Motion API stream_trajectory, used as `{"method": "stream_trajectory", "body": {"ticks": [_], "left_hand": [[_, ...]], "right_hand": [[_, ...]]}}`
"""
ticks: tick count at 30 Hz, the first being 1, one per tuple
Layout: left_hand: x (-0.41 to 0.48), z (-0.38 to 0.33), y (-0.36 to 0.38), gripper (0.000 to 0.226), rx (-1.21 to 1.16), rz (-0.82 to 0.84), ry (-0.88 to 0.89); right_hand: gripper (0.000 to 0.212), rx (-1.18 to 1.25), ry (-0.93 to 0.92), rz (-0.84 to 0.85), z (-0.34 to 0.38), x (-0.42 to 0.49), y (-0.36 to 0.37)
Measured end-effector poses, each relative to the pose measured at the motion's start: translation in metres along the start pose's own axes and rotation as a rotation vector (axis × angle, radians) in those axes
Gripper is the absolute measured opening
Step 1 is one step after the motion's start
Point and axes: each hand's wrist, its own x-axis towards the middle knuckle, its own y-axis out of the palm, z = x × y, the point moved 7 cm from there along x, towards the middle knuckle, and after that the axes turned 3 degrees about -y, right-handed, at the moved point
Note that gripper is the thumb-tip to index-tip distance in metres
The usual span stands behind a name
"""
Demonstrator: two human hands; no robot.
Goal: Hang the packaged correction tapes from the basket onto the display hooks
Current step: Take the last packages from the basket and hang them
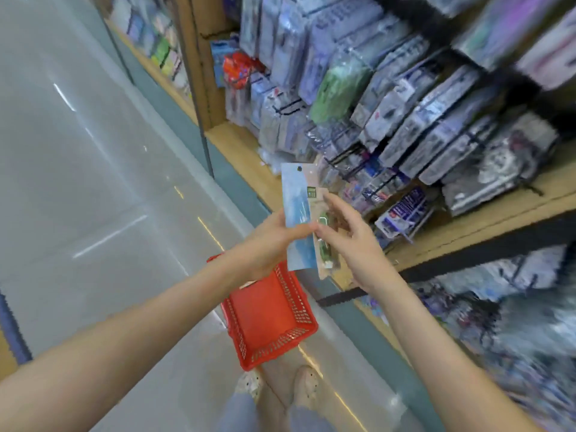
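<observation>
Two carded packs held up together, fanned. Gripped in the left hand (268,241), thumb across its face: blue-and-white cardboard-backed correction tape pack (296,210). Just behind that grip, seemingly pinched between thumb and fingers of the right hand (352,244): beige card pack with a green tape dispenser (323,238). Straight below both grips, on the floor: red plastic mesh basket (265,313). Beyond the right-hand grip, blurred: black wire display hooks (349,157) loaded with packs.
</observation>
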Motion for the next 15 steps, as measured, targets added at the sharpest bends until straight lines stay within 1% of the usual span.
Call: {"method": "stream_trajectory", "body": {"ticks": [1, 3, 6, 8, 10, 12, 15], "left_hand": [[-0.005, -0.007, 0.014, 0.035, 0.028, -0.008, 0.017], [-0.017, -0.021, 0.049, 0.035, 0.093, 0.019, 0.065], [-0.039, -0.042, 0.111, 0.035, 0.176, 0.162, 0.137], [-0.057, -0.047, 0.155, 0.041, 0.219, 0.27, 0.143], [-0.078, -0.046, 0.199, 0.042, 0.253, 0.364, 0.146], [-0.1, -0.041, 0.247, 0.039, 0.302, 0.437, 0.172], [-0.133, -0.025, 0.317, 0.039, 0.35, 0.47, 0.193]], "right_hand": [[0.056, -0.095, -0.033, -0.042, 0.014, -0.014, -0.014], [0.057, -0.211, -0.107, -0.095, 0.04, -0.044, -0.042], [0.062, -0.338, -0.153, -0.104, 0.072, -0.095, -0.085], [0.065, -0.408, -0.189, -0.132, 0.089, -0.135, -0.115], [0.068, -0.512, -0.219, -0.195, 0.102, -0.176, -0.145], [0.069, -0.597, -0.229, -0.272, 0.109, -0.22, -0.177], [0.069, -0.673, -0.218, -0.357, 0.114, -0.296, -0.225]]}}
